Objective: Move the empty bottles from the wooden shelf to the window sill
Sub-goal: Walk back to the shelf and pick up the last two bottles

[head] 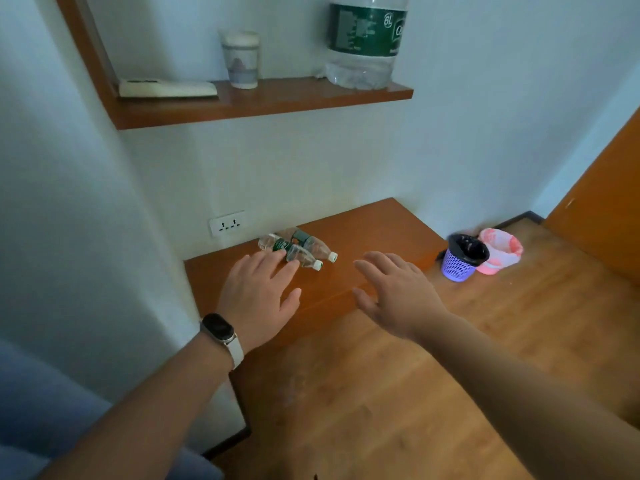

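head view: the left hand (pixel 258 292) and right hand (pixel 394 292), fingers spread and empty, reach for two bottles (pixel 298 249) lying on the low shelf (pixel 374 230), seemingly one apiece.

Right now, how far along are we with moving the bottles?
Nothing looks moved: two small bottles lie side by side on the lower wooden shelf. Left hand reaches toward them, right hand hovers open; neither grips. All carrying remains; no window sill shows.
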